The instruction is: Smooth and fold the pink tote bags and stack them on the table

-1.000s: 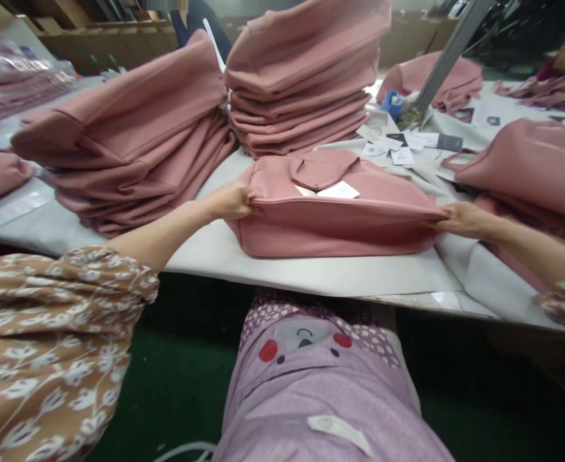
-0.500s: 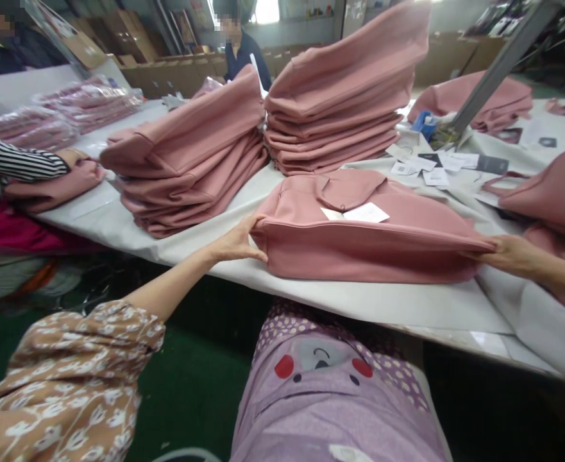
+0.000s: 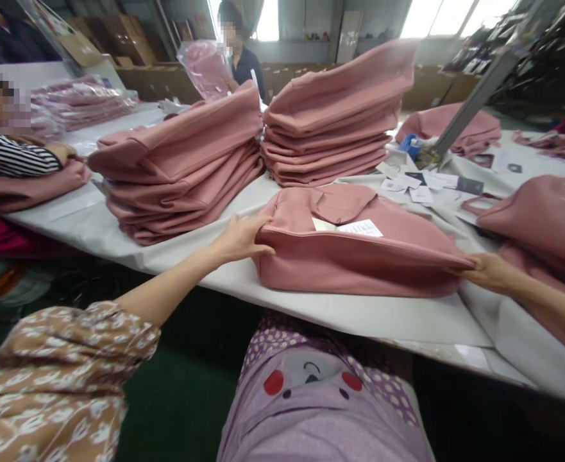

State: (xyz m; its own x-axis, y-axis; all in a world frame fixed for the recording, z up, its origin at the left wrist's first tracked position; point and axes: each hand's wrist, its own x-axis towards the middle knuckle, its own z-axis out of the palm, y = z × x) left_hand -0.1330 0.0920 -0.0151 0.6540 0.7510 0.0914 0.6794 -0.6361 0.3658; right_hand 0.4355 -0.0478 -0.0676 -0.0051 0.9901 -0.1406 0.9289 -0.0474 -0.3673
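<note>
A pink bag (image 3: 359,263) lies on its side along the table's front edge, its long seam facing me. On its upper face are a looped handle and white paper tags (image 3: 359,228). My left hand (image 3: 244,239) grips the bag's left corner, thumb on the front panel and fingers over the top. At the opposite end, my right hand (image 3: 491,272) pinches the right corner, closed on the material and drawing it out to a point. The fingertips of that hand are partly hidden.
Two tall stacks of pink bags, a left stack (image 3: 181,173) and a right stack (image 3: 335,122), stand behind. Loose tags (image 3: 421,186) lie by a slanted metal post (image 3: 474,102). More pink bags (image 3: 542,212) sit at right. A co-worker's striped sleeve (image 3: 17,156) is at left.
My left hand has shifted further over the bag's left corner, while the right keeps its pinch. The person at the back now holds up a plastic-wrapped pink item. The whole view has shifted slightly.
</note>
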